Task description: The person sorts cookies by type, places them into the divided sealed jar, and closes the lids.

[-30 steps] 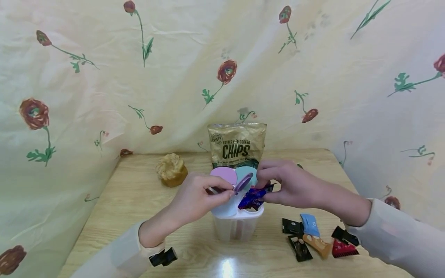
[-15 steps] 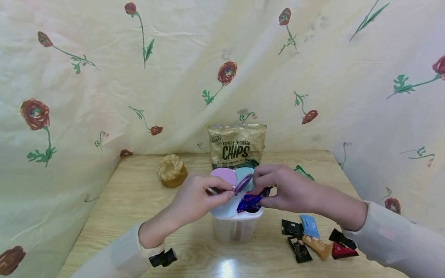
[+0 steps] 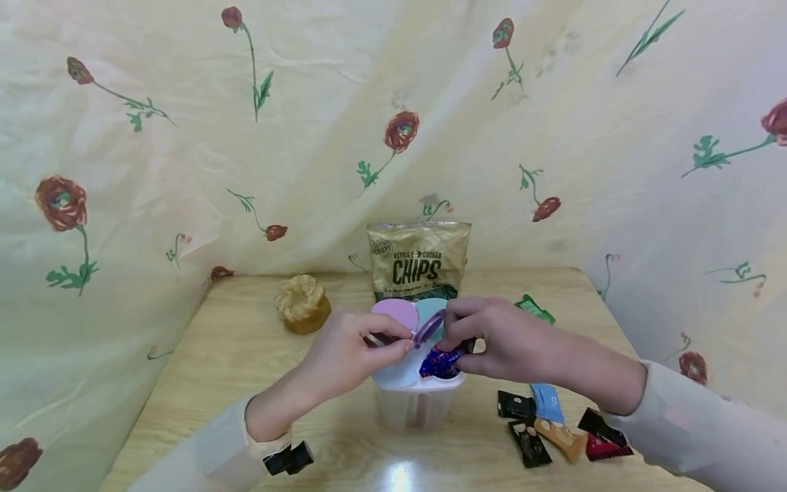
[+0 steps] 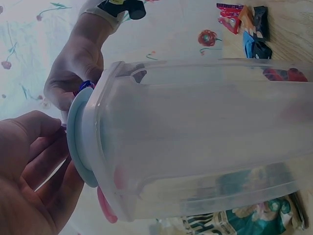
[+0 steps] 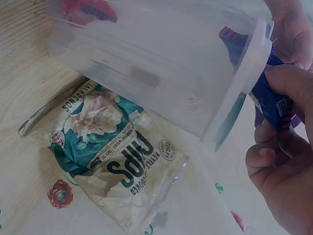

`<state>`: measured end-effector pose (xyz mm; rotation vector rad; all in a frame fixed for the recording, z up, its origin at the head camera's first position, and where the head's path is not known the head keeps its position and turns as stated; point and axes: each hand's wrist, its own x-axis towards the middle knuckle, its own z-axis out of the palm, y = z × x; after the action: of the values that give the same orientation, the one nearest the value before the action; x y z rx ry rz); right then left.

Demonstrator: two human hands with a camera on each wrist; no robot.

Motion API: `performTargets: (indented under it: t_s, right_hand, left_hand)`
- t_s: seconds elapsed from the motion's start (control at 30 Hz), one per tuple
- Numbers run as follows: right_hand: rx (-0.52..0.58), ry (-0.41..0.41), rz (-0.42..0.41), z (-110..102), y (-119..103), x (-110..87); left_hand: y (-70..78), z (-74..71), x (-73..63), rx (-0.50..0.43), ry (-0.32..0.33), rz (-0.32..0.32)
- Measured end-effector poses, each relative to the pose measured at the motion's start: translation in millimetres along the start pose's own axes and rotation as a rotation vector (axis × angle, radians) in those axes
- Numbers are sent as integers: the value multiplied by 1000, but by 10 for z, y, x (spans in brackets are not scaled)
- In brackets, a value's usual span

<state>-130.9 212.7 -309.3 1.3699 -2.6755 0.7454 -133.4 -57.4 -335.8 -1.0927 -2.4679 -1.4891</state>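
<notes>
Behind everything I have a cream cloth, softly creased and printed with red poppies. Below it spreads the table, pale with streaky wood grain. On it I see the container, a tall box of cloudy, translucent plastic with rounded corners, and the crinkled, matte-gold chip bag standing behind it. Both hands are at the container's top: the right hand pinches a glossy blue packet, and the left hand has thumb and fingers pinched on a tilted purple lid. Left of the container sits a lumpy, golden-brown bun. Flat lilac and teal lids cap the container's back. From the right wrist, I see the packet's zigzag end through the plastic, inside the rim; the rest sticks out. Small shiny wrapped snacks lie clustered at right.
</notes>
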Motion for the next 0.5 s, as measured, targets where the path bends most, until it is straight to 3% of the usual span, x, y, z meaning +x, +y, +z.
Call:
performTargets:
  t_s: [0.5]
  right_hand:
    - [-112,11,-47,28,-34,-3]
  left_hand:
    - [2,4,-1,15,6,4]
